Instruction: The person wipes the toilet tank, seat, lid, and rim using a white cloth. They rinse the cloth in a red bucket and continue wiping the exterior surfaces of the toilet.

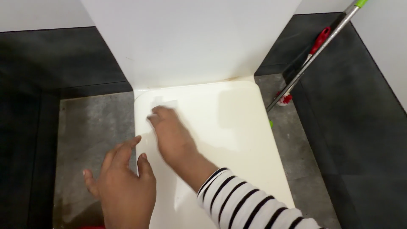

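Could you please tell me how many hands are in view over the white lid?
2. The right hand, in a striped sleeve, presses a pale wipe on the white lid. The left hand rests at the lid's left edge, fingers spread. None seems hidden.

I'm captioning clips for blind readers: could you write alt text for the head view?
A right hand in a black-and-white striped sleeve presses a small white cloth or wipe on a glossy cream-white flat seat surface, while the left hand rests open at its left edge. A metal-handled mop pole leans against dark tiled walls.
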